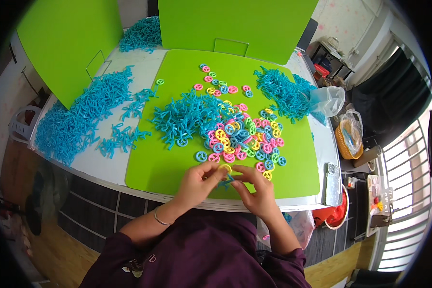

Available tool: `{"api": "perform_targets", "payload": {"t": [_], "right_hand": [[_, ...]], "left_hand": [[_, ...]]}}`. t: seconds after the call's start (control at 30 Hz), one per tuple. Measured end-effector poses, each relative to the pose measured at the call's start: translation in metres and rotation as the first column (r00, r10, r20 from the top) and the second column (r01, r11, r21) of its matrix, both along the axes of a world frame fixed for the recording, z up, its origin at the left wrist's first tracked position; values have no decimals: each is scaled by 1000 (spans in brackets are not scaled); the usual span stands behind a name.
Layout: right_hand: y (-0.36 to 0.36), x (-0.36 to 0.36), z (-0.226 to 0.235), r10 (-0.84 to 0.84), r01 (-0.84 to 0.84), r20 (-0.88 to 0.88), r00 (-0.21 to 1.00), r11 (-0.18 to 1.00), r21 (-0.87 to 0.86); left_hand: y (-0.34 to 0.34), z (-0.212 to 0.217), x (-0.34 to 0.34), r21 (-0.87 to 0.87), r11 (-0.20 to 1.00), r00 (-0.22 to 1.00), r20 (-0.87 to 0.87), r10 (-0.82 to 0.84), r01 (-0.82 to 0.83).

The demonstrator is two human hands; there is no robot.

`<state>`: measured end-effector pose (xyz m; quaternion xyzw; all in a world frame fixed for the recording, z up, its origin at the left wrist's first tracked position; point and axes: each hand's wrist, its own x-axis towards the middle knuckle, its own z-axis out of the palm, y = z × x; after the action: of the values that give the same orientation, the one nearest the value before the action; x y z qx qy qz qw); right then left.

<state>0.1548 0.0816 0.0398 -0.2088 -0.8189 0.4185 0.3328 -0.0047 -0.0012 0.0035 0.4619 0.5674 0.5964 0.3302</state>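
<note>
Close to the table's front edge, my left hand (197,183) pinches a small yellow plastic wheel (227,168) between thumb and fingers. My right hand (258,189) meets it there, its fingertips closed on a teal plastic piece (229,178) with thin prongs. The two parts touch or nearly touch; the fingers hide exactly how they sit together. Just beyond my hands lies a heap of spoked wheels (240,134) in pink, yellow, blue and green. Left of that heap, and partly against it, is a pile of teal pronged pieces (185,115).
All this rests on a green board (153,168) on a white table. Larger teal piles (77,115) lie at left, back left and right (285,93). Green panels (235,24) stand behind. A phone (331,185) lies at the right edge, below a clear plastic container (327,101).
</note>
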Motion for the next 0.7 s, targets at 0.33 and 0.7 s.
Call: {"api": "perform_targets", "payload": {"t": [0.33,0.7], "right_hand": [[20,11,2,-4,2,2,1000,734,679],[21,-2,-11,-212,144,-132,968,906,-397]], "left_hand": [[35,24,-14,-88,996,956,-292,-40,15],[49,12,-31,247,967,588,-773,237,-66]]}}
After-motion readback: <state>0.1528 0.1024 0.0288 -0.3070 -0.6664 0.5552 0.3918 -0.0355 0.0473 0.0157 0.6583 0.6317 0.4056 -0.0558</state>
